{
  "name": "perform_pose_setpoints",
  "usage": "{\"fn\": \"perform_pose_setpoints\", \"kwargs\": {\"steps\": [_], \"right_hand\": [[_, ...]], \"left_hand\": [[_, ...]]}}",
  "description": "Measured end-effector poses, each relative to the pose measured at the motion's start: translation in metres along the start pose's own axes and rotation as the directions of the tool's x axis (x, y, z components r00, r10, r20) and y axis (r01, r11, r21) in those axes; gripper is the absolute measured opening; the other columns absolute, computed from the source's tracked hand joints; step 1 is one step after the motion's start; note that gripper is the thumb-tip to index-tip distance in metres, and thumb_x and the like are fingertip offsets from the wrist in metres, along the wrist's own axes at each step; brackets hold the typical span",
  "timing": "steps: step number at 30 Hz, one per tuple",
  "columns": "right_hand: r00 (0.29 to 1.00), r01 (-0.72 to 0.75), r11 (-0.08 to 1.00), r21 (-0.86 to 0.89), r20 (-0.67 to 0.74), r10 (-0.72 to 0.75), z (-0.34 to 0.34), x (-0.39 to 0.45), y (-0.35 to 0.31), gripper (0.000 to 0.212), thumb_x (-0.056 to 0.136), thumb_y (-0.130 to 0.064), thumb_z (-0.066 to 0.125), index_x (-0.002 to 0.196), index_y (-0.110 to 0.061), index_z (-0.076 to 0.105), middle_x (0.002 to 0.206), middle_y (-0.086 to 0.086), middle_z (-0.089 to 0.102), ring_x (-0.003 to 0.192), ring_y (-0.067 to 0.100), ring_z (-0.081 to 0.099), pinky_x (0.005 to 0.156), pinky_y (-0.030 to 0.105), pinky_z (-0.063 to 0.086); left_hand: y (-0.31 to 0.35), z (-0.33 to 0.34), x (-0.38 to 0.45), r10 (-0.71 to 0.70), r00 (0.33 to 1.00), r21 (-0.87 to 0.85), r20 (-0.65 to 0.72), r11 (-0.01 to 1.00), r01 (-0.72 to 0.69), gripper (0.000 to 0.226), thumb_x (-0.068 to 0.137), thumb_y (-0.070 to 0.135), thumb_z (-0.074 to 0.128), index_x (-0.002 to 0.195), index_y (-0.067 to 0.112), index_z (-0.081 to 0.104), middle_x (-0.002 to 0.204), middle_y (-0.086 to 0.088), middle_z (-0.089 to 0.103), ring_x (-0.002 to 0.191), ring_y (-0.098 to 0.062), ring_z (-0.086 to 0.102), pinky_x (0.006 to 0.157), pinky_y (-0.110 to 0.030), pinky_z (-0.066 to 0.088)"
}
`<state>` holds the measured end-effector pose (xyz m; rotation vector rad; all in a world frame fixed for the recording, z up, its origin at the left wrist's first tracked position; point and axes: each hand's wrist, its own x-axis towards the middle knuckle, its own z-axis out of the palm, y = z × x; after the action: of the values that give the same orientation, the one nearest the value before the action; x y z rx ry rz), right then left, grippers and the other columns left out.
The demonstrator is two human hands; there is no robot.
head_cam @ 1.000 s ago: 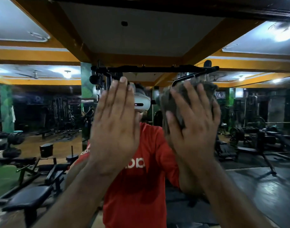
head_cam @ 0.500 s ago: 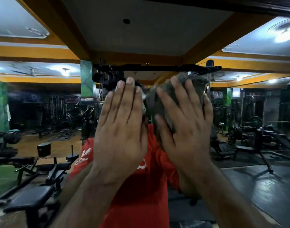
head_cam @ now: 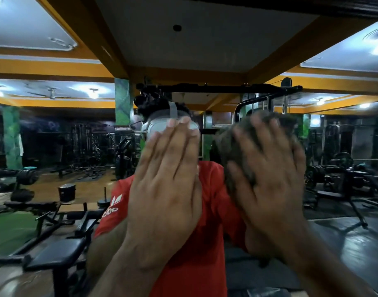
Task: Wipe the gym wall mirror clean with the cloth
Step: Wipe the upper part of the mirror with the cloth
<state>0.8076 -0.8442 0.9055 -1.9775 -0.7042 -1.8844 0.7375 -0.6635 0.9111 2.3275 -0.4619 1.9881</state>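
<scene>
A person's right hand [head_cam: 271,183] is pressing a soft, limp grey cloth [head_cam: 233,151] flat-fingered against the gym wall mirror [head_cam: 55,146] near its centre, while the open-fingered left hand [head_cam: 168,189] is bracing on the fragile glass

One mark reads here: on the sleeve of the red shirt [head_cam: 196,264] reflected in the mirror [head_cam: 55,146], a white three-stripe logo [head_cam: 116,200] sits above white lettering [head_cam: 111,210], mirror-reversed and partly cut off, apparently "adidas". No other text or number is legible anywhere in view.
</scene>
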Motion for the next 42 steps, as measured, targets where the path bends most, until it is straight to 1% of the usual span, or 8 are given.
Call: {"fn": "perform_pose_setpoints", "kwargs": {"steps": [8,13,18,23,28,33,38,42], "right_hand": [[0.998,0.044,0.999,-0.007,0.054,-0.044,0.016,-0.013,-0.072,0.054,0.108,-0.044,0.035,0.159,-0.026,0.036,0.169,0.007,0.03,0.159,0.028,0.021,0.12,0.067,0.022],[0.983,-0.167,0.986,-0.001,-0.077,0.166,0.031,0.05,-0.117,0.057,0.107,-0.046,0.037,0.16,-0.025,0.038,0.17,0.007,0.03,0.159,0.028,0.021,0.123,0.062,0.017],[0.989,0.057,0.993,0.108,0.126,-0.071,0.028,0.0,-0.157,0.063,0.098,-0.037,0.039,0.161,-0.025,0.037,0.172,0.006,0.022,0.162,0.024,0.011,0.126,0.06,0.009],[0.997,-0.075,0.985,0.152,0.018,0.073,0.042,0.046,-0.187,0.065,0.095,-0.029,0.041,0.16,-0.023,0.036,0.172,0.01,0.022,0.161,0.026,0.007,0.126,0.062,0.008],[0.991,0.128,0.978,0.165,0.013,-0.132,0.052,0.007,-0.213,0.046,0.106,-0.025,0.044,0.152,-0.024,0.047,0.166,0.01,0.035,0.159,0.028,0.024,0.123,0.066,0.018],[0.996,-0.068,0.992,0.106,-0.048,0.073,0.063,0.057,-0.251,0.051,0.106,-0.028,0.039,0.157,-0.022,0.043,0.169,0.01,0.031,0.159,0.029,0.02,0.125,0.062,0.013],[0.978,0.149,0.986,0.078,0.134,-0.159,0.061,0.012,-0.277,0.056,0.105,-0.03,0.038,0.16,-0.031,0.031,0.172,0.003,0.021,0.161,0.022,0.012,0.126,0.059,0.012],[0.998,-0.055,0.995,0.08,-0.02,0.057,0.076,0.051,-0.295,0.054,0.106,-0.032,0.039,0.16,-0.028,0.037,0.17,0.005,0.028,0.159,0.023,0.018,0.125,0.055,0.013]], "left_hand": [[-0.043,-0.027,-0.014,-0.023,0.999,-0.128,-0.024,0.992,0.019,0.052,0.101,0.015,0.043,0.15,-0.002,0.041,0.161,-0.016,0.033,0.154,-0.027,0.022,0.125,-0.048,0.021],[-0.089,-0.055,-0.024,-0.031,0.999,0.001,0.01,1.0,0.031,0.055,0.101,0.016,0.046,0.152,-0.001,0.038,0.163,-0.015,0.029,0.155,-0.028,0.019,0.125,-0.049,0.019],[-0.122,-0.083,-0.039,-0.041,0.998,-0.105,-0.039,0.994,0.037,0.051,0.102,0.014,0.043,0.151,-0.001,0.04,0.16,-0.016,0.035,0.154,-0.026,0.022,0.126,-0.045,0.017],[-0.147,-0.094,-0.048,-0.173,0.984,0.019,-0.048,0.985,0.174,0.061,0.099,0.023,0.042,0.155,0.0,0.032,0.165,-0.014,0.023,0.156,-0.027,0.013,0.127,-0.048,0.011],[-0.178,-0.117,-0.066,-0.145,0.988,-0.067,-0.042,0.988,0.142,0.06,0.1,0.018,0.044,0.155,0.0,0.032,0.165,-0.016,0.024,0.156,-0.027,0.014,0.126,-0.049,0.014],[-0.207,-0.123,-0.076,-0.101,0.993,0.108,-0.052,0.988,0.106,0.06,0.101,0.021,0.046,0.154,-0.003,0.031,0.164,-0.019,0.024,0.155,-0.031,0.017,0.126,-0.048,0.013],[-0.212,-0.132,-0.079,-0.065,0.998,-0.039,-0.024,0.997,0.064,0.056,0.099,0.017,0.04,0.152,-0.004,0.036,0.162,-0.02,0.028,0.154,-0.031,0.02,0.126,-0.048,0.016],[-0.236,-0.148,-0.085,-0.144,0.984,0.02,-0.104,0.989,0.147,0.055,0.102,0.019,0.044,0.151,-0.005,0.036,0.162,-0.019,0.029,0.154,-0.029,0.02,0.127,-0.045,0.014]]}}
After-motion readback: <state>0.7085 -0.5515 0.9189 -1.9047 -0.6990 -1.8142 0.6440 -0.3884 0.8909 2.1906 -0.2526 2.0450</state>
